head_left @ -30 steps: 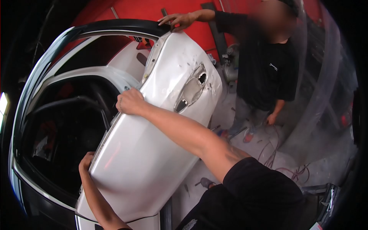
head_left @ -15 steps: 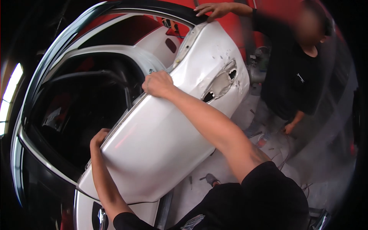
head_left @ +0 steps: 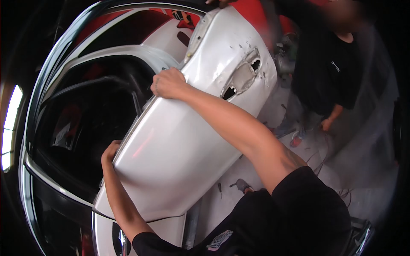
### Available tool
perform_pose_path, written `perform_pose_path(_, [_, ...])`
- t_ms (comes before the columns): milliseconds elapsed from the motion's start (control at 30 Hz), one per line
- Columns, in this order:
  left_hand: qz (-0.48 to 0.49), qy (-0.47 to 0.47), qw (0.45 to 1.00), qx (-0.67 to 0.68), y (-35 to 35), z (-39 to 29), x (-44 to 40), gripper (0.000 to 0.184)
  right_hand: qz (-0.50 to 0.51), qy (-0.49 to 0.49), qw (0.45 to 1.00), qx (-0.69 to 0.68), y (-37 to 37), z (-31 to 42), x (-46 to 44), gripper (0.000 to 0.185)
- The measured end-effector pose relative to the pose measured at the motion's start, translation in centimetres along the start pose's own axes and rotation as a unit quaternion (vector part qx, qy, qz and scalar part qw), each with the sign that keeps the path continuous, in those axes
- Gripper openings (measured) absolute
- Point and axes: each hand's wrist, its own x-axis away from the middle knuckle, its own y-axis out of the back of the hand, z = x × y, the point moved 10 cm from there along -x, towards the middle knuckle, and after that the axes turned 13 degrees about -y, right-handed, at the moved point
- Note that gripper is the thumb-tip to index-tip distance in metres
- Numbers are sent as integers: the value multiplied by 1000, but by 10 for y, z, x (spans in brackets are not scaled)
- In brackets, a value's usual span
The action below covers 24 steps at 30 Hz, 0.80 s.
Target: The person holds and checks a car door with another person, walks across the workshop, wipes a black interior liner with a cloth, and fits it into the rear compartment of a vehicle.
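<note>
Pearly white door panel (head_left: pixel 171 141), red wall (head_left: pixel 249 15), black shirts (head_left: pixel 314 209).

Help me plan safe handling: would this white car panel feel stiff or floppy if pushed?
The white car panel would probably feel stiff, being broad and curved. The dents and the ragged hole may mark weaker spots. Its glossy face could be slippery.

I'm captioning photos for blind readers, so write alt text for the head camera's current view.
The person's left hand and right hand curl over the window edge of a white car door panel, whose scuffed recess has two dark holes. Beyond it, a co-worker in a black top has one hand at the panel's far corner.
</note>
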Motion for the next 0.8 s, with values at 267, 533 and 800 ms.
perform_pose_path(267, [-12, 12, 999, 48, 4, 39, -9, 65, 11, -11, 1000, 5, -6, -3, -2, 23])
perform_pose_path(533, [-16, 48, 998, 23, 4, 29, 0, 67, 22, -17, 1000, -6, 0, -3, 1, 23])
perform_pose_path(800, [-8, 40, 999, 34, 6, 41, -6, 69, 13, -5, 1000, -4, -5, -4, -1, 20])
